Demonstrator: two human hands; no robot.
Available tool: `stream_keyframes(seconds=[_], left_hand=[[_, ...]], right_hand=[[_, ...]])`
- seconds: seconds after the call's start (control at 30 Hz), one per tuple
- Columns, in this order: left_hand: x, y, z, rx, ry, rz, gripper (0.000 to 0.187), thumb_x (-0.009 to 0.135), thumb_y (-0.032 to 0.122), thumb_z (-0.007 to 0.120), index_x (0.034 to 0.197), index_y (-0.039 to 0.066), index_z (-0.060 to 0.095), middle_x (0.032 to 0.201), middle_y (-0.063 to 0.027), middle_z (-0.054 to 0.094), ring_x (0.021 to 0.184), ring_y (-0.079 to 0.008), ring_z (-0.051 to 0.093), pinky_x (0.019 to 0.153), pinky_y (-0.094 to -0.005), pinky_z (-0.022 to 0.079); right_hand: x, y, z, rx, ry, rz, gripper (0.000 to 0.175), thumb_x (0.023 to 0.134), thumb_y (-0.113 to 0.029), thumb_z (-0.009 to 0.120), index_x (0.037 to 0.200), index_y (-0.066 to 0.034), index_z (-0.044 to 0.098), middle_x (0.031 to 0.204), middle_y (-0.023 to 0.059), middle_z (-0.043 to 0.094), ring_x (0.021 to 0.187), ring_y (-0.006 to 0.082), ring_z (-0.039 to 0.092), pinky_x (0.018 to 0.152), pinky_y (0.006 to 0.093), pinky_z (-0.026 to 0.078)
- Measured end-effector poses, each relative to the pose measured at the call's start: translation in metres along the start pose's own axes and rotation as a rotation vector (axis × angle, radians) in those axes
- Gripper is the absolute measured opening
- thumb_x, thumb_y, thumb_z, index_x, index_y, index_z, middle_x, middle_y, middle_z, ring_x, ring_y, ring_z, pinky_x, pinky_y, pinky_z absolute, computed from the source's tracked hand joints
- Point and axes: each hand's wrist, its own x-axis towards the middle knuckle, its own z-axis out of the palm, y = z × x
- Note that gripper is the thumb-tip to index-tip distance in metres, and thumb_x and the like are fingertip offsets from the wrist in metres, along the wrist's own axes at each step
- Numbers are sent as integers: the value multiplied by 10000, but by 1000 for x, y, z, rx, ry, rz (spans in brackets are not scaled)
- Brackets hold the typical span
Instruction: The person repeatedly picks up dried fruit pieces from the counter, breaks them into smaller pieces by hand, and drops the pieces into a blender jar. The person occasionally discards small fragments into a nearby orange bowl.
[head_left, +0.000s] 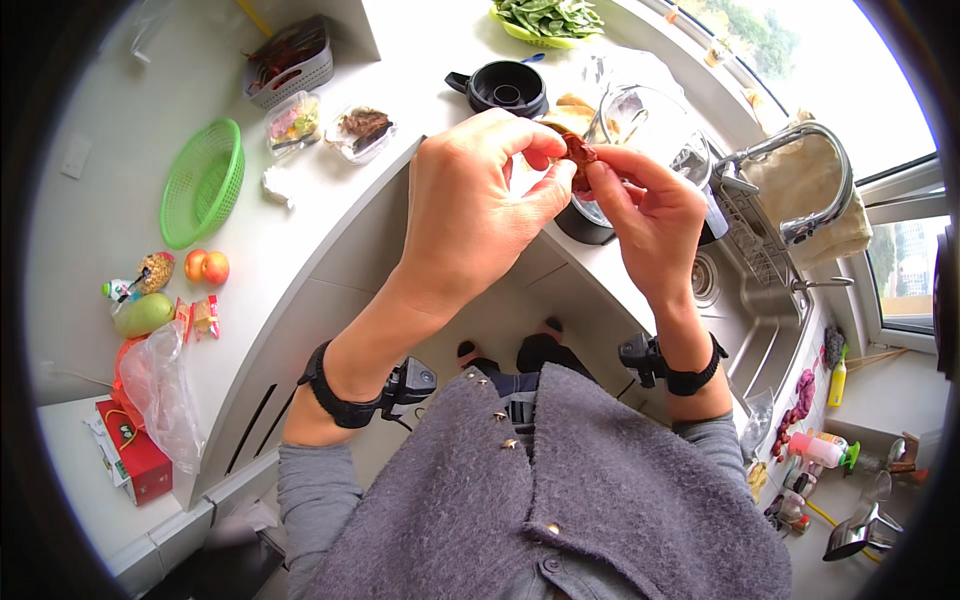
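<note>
Between my two hands is a small dark red, wrinkled piece of food (578, 159), possibly a dried chili. My left hand (487, 195) pinches its left side with thumb and forefinger, while my right hand (649, 202) grips its right side with the fingertips. Both are raised over the counter corner. Just beneath and behind the hands stands a clear blender jug (637, 120) with a dark base, partly hidden by the fingers. A black round lid with a handle (507, 87) lies behind my left hand. Some light brown material (568, 112) shows behind the fingers.
Green leafy pods sit in a green basket (546, 37) at the back. To the left are a grey basket of dark red items (291, 71), two food boxes (292, 124), a green colander (202, 184), and apples (207, 267). The steel sink (757, 330) and faucet (821, 217) stand at right.
</note>
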Motion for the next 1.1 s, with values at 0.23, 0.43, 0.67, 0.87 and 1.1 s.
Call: stream_keyframes(seconds=[0.23,0.43,0.67,0.87,1.1], left_hand=[[1,-4,17,81,33,26,123,722,31,693,843,15,685,684,-3,590,508,-47,378,464,-222,312],[3,-3,21,82,28,57,119,706,21,671,824,10,679,656,0,556,504,-52,378,465,-223,308],[6,-6,23,60,10,88,74,721,-2,642,793,-2,658,672,10,568,528,-34,429,481,-198,339],[7,-10,12,-372,-140,-211,60,717,33,638,737,-24,632,633,-5,595,586,-40,513,511,-219,417],[3,-19,-2,-582,-185,-296,48,737,16,640,763,-23,651,674,6,606,636,-26,517,573,-190,425]], right_hand=[[5,4,-10,-135,-34,-175,170,837,41,609,1000,38,658,918,81,676,804,123,647,702,241,535],[8,3,-15,-192,-56,-263,177,809,60,626,973,21,679,908,80,682,783,100,632,695,225,519],[8,1,-19,-198,-89,-292,173,809,67,625,971,36,675,900,84,681,771,111,635,695,223,519],[2,0,-19,210,-127,35,167,873,-18,604,1018,45,656,879,76,680,799,120,654,699,242,539],[3,5,-15,482,-208,240,180,887,-73,616,1017,46,651,876,98,678,750,133,653,690,240,540]])
